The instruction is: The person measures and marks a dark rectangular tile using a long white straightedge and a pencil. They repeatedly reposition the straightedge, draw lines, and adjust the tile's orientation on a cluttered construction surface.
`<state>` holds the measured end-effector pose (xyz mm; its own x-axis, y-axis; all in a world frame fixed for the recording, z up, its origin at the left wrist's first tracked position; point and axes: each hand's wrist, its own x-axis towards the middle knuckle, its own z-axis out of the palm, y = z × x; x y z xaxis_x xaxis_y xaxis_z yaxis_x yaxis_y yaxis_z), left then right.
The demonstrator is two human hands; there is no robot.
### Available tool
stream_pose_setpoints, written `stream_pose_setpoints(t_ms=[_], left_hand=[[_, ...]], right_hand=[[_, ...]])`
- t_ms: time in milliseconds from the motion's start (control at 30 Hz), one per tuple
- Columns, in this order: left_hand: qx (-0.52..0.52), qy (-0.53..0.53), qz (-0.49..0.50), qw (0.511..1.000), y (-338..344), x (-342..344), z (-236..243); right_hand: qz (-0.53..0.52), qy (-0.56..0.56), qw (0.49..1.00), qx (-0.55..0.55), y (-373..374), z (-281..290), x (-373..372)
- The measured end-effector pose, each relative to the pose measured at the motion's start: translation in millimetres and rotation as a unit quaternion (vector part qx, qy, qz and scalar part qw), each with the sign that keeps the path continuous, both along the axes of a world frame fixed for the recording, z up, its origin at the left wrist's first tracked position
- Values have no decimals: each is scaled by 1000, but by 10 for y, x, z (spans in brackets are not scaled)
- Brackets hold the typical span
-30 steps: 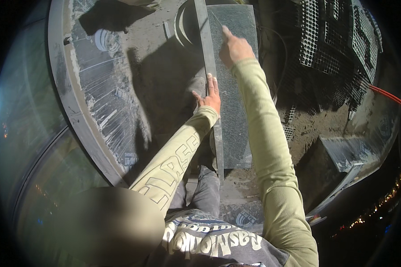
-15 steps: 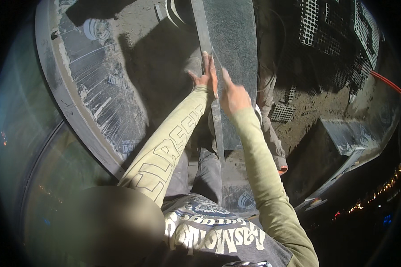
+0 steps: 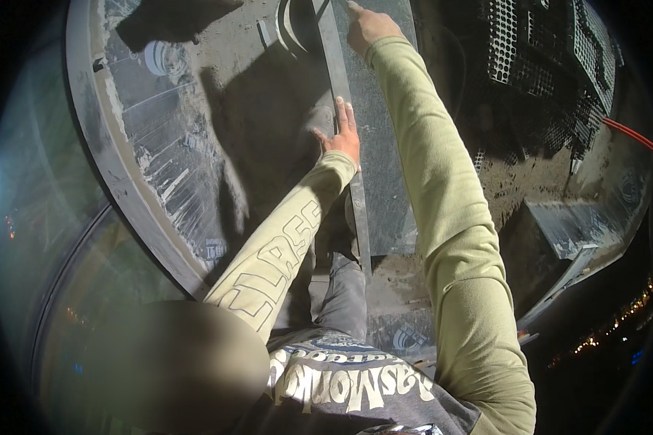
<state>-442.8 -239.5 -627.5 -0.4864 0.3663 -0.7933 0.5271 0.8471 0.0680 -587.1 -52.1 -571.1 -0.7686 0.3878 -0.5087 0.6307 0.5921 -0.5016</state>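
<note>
My left hand [image 3: 344,134] lies with fingers stretched along a long, narrow grey straightedge [image 3: 334,65], the thumb spread out to its left. The bar runs lengthwise beside the left edge of a dark grey speckled board [image 3: 384,185]. At the far end of the board, close to the straightedge, my right hand [image 3: 374,30] is closed with its index finger pointing forward. A thin dark sliver shows near that fingertip, but the grip is cut off by the top edge, and I cannot make out what is held.
A pale round rim [image 3: 290,25] shows left of the straightedge. Farther left, a raised grey edge [image 3: 112,170] borders a dusty printed sheet [image 3: 159,138]. Black perforated panels [image 3: 533,72], a red cable [image 3: 631,135] and a bent dark sheet [image 3: 577,225] lie on the right.
My right hand has slid away from me along the straightedge to the board's far end. My left hand stays on the bar. A trouser leg and shoe right of the board no longer show.
</note>
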Motion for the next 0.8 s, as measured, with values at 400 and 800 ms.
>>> stream_pose_setpoints(t_ms=[400, 800], left_hand=[[7, 10, -50, 999, -25, 18, 55], [-20, -19, -26, 999, 79, 59, 128]], right_hand=[[36, -125, 990, -59, -689, 286, 1698], [43, -208, 973, -95, -1132, 601, 3298]])
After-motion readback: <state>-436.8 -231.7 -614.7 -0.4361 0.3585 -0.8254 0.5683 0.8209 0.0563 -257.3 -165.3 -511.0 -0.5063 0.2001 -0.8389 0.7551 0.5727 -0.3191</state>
